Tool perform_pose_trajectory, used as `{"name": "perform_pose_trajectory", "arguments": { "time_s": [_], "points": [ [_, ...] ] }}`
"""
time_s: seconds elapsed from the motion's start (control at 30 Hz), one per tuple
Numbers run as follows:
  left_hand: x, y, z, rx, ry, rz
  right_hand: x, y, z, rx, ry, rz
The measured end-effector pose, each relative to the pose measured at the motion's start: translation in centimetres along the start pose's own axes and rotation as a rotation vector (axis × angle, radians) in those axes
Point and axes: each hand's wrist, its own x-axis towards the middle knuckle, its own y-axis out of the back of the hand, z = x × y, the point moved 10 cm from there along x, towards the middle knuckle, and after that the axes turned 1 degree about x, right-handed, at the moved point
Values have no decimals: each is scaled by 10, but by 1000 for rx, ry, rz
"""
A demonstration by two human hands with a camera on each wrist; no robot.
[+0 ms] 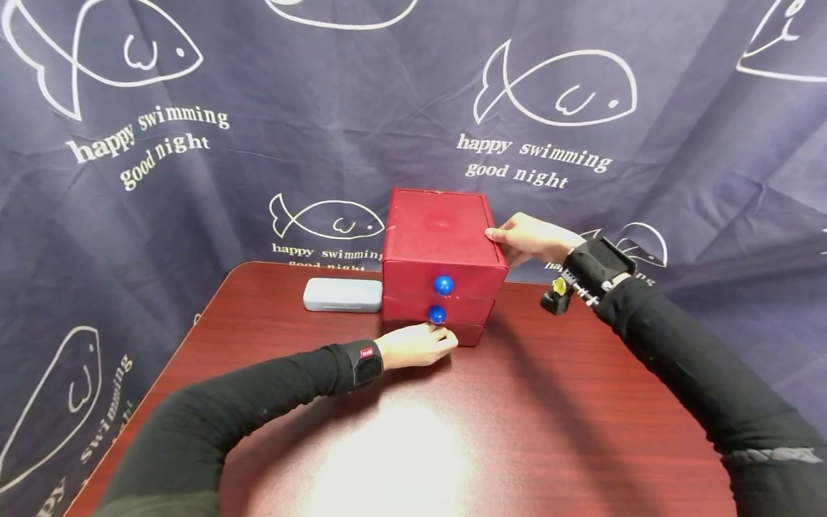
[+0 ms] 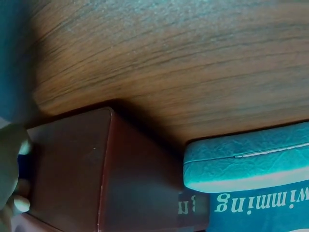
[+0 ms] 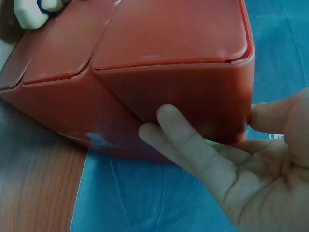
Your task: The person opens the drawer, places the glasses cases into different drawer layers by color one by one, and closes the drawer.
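A red drawer box (image 1: 439,226) with stacked drawers stands toward the back of the table. Two blue knobs show on its front, the top knob (image 1: 444,285) and the middle knob (image 1: 437,314). At the lowest drawer, my left hand (image 1: 416,346) pinches another blue knob (image 2: 24,166), mostly hidden by the fingers. My right hand (image 1: 533,237) rests against the box's right side near the top: its thumb lies on the top edge, and in the right wrist view straight fingers (image 3: 181,133) touch the side wall.
A pale, rounded case (image 1: 342,295) lies on the table just left of the box. Behind the brown table (image 1: 549,416) hangs a dark blue curtain (image 1: 413,108) printed with white fish and lettering. A small black item dangles from the right wrist strap.
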Motion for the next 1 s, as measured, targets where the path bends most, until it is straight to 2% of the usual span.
{"name": "perform_pose_trajectory", "arguments": {
  "time_s": [0.1,0.17,0.37,0.43,0.53,0.73,0.83,1.0],
  "points": [
    [1,5,-2,-15,26,28,0,-2,0,1,2,-9],
    [1,5,-3,-35,41,21,-1,-3,0,1,5,-15],
    [1,0,6,-113,11,-117,-3,-4,-4,-3,14,-17],
    [1,2,12,-115,-23,-157,-4,-3,-5,-11,14,-10],
    [1,7,16,-124,-33,-181,-6,-1,-6,-24,12,-3],
    [1,21,21,-169,2,-173,-5,-1,-6,-41,13,-6],
    [0,29,28,-152,-32,-173,-4,-1,-5,-46,10,-3],
    [-1,44,38,-137,-48,-177,-3,-1,-4,-42,11,-9]
  ]
}}
